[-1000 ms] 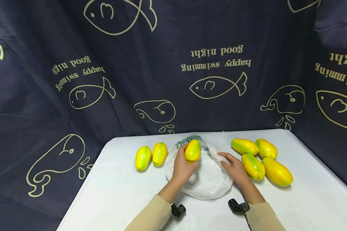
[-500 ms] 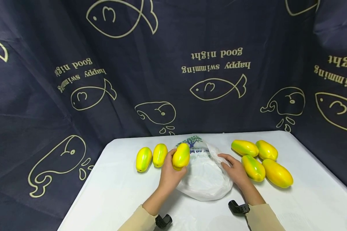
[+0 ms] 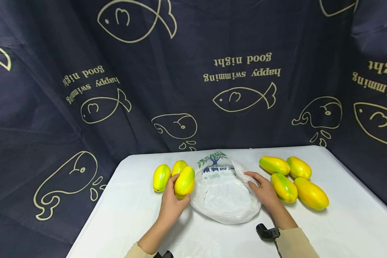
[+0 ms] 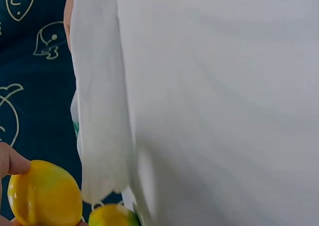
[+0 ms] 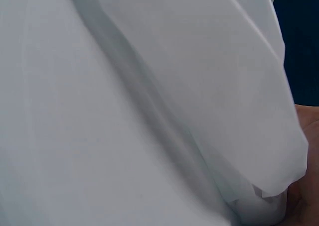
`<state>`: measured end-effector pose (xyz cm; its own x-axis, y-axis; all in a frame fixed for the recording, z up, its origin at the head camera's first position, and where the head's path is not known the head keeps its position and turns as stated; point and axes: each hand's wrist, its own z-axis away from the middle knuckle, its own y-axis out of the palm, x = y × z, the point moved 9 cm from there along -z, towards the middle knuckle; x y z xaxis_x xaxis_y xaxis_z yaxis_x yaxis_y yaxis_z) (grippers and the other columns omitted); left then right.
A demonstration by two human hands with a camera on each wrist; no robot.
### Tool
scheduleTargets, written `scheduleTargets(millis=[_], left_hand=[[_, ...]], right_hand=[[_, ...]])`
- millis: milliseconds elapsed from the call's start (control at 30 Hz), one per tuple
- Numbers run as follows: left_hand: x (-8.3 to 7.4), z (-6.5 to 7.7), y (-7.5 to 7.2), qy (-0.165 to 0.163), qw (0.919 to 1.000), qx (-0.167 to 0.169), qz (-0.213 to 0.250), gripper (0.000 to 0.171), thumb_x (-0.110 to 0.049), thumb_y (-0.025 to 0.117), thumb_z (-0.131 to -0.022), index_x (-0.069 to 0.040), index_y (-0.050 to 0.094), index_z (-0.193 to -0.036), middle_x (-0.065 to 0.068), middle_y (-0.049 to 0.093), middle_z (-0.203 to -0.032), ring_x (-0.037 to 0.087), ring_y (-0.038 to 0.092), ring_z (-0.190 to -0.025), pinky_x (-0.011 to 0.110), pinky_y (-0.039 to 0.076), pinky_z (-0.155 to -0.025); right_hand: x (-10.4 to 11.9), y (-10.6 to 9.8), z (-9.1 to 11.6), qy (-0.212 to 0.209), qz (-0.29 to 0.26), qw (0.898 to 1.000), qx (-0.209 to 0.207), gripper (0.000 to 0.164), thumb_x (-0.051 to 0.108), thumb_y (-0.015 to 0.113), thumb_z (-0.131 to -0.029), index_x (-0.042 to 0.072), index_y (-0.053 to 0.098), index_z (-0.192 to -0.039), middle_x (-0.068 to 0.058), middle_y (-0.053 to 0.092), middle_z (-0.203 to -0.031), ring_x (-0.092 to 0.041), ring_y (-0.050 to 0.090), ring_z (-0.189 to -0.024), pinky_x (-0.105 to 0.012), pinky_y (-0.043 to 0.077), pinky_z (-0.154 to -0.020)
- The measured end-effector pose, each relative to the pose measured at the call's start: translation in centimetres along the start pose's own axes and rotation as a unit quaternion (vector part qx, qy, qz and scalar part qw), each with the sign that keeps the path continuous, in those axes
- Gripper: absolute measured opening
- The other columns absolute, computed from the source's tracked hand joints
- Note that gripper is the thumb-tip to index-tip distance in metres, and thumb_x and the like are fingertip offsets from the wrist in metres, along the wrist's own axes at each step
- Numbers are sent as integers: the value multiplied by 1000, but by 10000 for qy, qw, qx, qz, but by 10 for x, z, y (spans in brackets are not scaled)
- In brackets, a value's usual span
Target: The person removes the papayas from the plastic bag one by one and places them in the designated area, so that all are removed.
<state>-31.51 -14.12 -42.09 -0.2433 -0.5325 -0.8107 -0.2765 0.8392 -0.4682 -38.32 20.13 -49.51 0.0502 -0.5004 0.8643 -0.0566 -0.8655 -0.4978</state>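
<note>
My left hand (image 3: 171, 204) grips a yellow-green papaya (image 3: 184, 182) just left of the plastic bag. In the left wrist view the thumb presses on the held papaya (image 4: 46, 193). Two more papayas sit behind that hand: the left one (image 3: 161, 178) is fully visible, while the other (image 3: 179, 166) is partly covered by the held fruit. A white plastic bag (image 3: 229, 215) with a green tree print lies with its mouth wide, and its white inside shows. On its right side, my right hand (image 3: 265, 190) pinches the rim; that bag edge (image 5: 279, 171) hides most of the fingers in the right wrist view.
Several papayas (image 3: 284, 188) lie grouped on the right, close beside my right hand. Everything rests on a white-covered table (image 3: 116, 215), with a dark curtain (image 3: 142, 82) printed with fish and whales hanging behind.
My left hand, with the papaya in its grip, has moved left from over the bag to the side near the two papayas. The right hand has stayed at the bag's rim.
</note>
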Motion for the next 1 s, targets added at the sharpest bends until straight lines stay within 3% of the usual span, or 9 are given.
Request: scheduleTargets(millis=[267,567,1000], left_hand=[[22,7,-25,-241,9996,-4,-150,73,-4,73,-76,-12,43,-142,12,52,-143,31,54,-126,50,45,-105],[38,17,-39,-316,9980,450,-301,77,-3,74,-78,-11,37,-144,16,50,-141,30,53,-126,51,44,-105],[46,21,-38,-341,9953,758,-495,75,-2,75,-78,-3,35,-142,25,46,-143,39,50,-132,58,43,-107]], right_hand=[[0,0,0,30,27,10000,-18,40,16,52,-101,18,55,-141,-14,43,-157,-36,30,-150,-56,24,-123],[-1,0,-1,21,-2,10000,-5,40,17,52,-101,18,55,-141,-14,43,-157,-36,30,-151,-57,24,-123],[0,0,0,-19,-12,10000,-23,39,16,52,-101,17,56,-140,-15,44,-156,-37,32,-150,-57,24,-123]])
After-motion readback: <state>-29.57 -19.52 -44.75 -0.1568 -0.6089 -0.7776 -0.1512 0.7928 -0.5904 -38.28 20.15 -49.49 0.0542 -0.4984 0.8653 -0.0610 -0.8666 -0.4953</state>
